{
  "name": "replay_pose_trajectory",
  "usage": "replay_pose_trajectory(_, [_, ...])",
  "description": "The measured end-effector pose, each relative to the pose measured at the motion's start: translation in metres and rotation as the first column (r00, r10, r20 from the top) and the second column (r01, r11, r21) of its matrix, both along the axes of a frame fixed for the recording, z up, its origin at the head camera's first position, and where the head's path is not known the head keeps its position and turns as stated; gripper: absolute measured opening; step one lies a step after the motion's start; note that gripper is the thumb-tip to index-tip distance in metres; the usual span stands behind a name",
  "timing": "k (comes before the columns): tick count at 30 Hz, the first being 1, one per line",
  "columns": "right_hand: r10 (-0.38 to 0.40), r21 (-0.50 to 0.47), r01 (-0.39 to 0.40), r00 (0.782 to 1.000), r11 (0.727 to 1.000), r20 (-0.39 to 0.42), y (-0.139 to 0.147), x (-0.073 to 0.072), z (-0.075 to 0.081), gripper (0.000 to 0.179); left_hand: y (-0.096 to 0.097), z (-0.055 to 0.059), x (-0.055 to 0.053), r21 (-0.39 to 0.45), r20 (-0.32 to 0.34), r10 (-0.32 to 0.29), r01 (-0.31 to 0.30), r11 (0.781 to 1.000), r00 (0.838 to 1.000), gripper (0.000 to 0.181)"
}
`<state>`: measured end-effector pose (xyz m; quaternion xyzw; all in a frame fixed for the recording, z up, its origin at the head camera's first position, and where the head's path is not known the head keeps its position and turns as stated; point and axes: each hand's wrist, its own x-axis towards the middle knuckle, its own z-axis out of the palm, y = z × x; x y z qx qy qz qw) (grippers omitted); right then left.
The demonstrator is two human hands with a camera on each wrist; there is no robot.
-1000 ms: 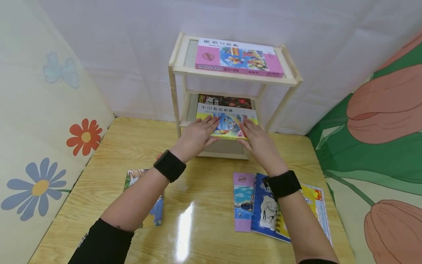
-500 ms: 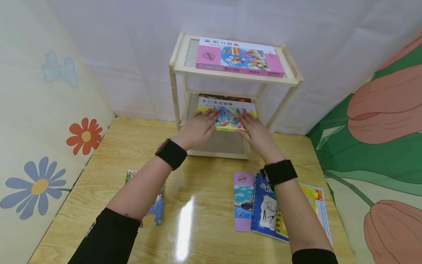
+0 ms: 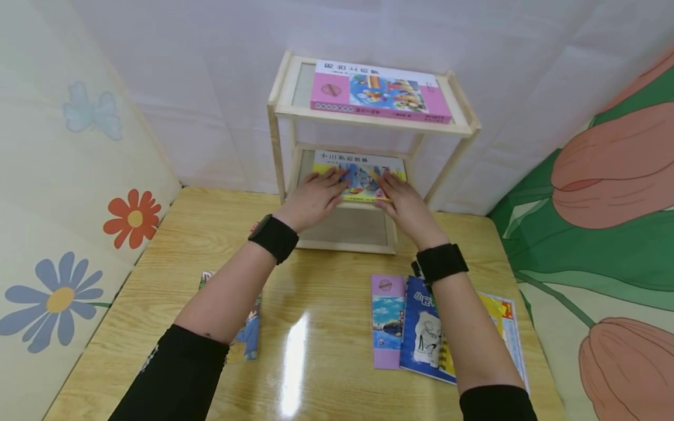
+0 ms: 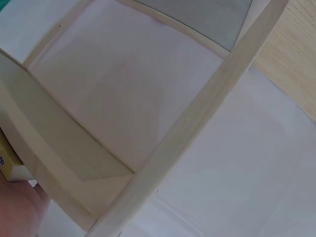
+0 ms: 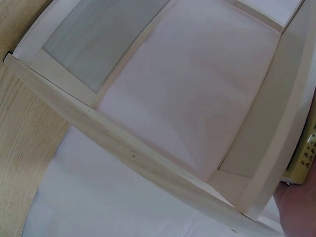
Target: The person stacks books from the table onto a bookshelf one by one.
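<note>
A yellow and white book (image 3: 363, 182) lies flat on the middle tier of a small wooden shelf (image 3: 275, 149), spine toward me. My left hand (image 3: 314, 197) holds its left part, fingers spread over the cover and thumb at the front edge. On the other side, my right hand (image 3: 409, 209) grips it the same way. Only a corner of the yellow spine (image 4: 7, 160) shows in the left wrist view, above part of the hand. The right wrist view catches the book's spine end (image 5: 302, 160) beside the shelf rail.
A thick pink book (image 3: 384, 93) lies on the top tier. On the table's right are a pink-edged book (image 3: 388, 321), a blue book (image 3: 421, 327) and yellow ones partly under my right forearm. Another book (image 3: 248, 339) is half hidden below my left forearm.
Both hands have slid the yellow and white book back, deeper onto the middle tier. The dark book behind it, visible earlier, is now covered.
</note>
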<state>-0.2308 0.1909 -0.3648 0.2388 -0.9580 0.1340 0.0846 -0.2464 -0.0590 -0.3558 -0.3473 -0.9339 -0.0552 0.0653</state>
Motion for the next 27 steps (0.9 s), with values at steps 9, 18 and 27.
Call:
replay_pose_trajectory(9, [-0.008,-0.002,0.008,1.0,1.0,0.006,-0.0009,-0.0044,0.0,0.065,0.0013,-0.0036,-0.0041,-0.027,-0.041,0.031,-0.032,0.999,0.999,0.048])
replay_pose_trajectory(18, [-0.005,-0.002,0.005,1.0,1.0,0.015,-0.0012,-0.0069,0.0002,0.066,0.002,-0.0047,-0.0043,-0.011,-0.09,0.024,-0.025,1.0,0.996,0.047])
replay_pose_trajectory(27, [-0.009,-0.004,0.009,1.0,1.0,0.003,0.0,-0.0083,-0.0039,0.065,0.0009,-0.0082,-0.0044,-0.008,-0.084,0.03,-0.031,0.999,0.996,0.048])
